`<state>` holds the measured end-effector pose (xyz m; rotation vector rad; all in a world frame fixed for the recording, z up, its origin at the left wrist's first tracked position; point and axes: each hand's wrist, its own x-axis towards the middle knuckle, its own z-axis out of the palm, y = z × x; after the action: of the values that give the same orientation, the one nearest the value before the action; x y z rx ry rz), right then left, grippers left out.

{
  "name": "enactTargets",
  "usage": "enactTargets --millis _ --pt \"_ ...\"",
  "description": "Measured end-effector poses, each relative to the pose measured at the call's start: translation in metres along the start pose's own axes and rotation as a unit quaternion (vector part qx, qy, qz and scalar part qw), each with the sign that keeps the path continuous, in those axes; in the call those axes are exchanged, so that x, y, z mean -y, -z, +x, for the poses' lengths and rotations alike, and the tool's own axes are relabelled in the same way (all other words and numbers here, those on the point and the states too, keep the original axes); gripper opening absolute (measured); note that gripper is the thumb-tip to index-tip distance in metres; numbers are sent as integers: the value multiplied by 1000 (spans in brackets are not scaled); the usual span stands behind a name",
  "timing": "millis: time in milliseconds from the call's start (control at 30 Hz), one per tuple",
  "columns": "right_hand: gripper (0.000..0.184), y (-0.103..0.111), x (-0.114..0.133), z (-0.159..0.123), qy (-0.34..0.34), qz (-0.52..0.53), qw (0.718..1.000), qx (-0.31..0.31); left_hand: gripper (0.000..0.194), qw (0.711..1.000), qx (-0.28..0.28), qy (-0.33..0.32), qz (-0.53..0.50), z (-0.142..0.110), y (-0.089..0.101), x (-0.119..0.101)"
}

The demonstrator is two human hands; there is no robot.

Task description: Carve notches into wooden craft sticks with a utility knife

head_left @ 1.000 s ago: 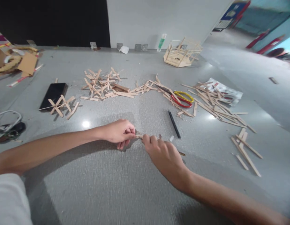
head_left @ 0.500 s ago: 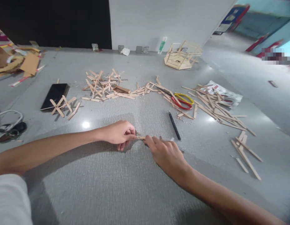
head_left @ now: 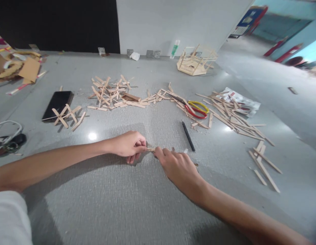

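A short, pale wooden craft stick (head_left: 151, 149) bridges the gap between my two hands, low over the grey table. My left hand (head_left: 131, 146) pinches its left end between thumb and fingers. At the stick's other end, my right hand (head_left: 177, 166) is closed, palm down, with its fingertips against the wood. A small end of some object (head_left: 196, 164) pokes out behind the right hand; most of it is hidden, so its kind cannot be made out. A black pen-like tool (head_left: 188, 136) lies just beyond the right hand.
Loose craft sticks (head_left: 109, 93) are heaped beyond my hands, and more sticks (head_left: 232, 115) lie right by a white packet (head_left: 246, 102). Red-and-yellow-handled scissors (head_left: 197, 109) rest among them. A phone (head_left: 57, 106) is left; a stick-built frame (head_left: 196, 63) stands at the back.
The whole view has shifted slightly, so things appear a little further left. Both hands keep nearly the same grip and position on the stick.
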<state>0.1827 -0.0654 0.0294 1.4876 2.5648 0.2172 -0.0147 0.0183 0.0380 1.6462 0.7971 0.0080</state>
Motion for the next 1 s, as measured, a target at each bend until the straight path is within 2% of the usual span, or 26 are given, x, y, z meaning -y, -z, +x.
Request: enactTargets --millis 267,567,733,833,1000 --pt "23 -1 4 1 -8 -33 999 -2 33 1000 -3 -4 8 0 -1 -1" --pt "21 -14 -11 0 -4 89 996 -9 31 1000 2 -8 -1 -1 -1 3" --pt "23 -16 -13 1 -49 143 985 -84 21 997 -69 6 -24 -4 -8 -2" --pt "25 -16 -13 0 -57 182 973 -132 21 997 -79 16 -21 -6 -11 -4" --pt "24 -16 -7 -4 -44 178 973 -143 29 994 -106 12 18 -9 -17 -1"
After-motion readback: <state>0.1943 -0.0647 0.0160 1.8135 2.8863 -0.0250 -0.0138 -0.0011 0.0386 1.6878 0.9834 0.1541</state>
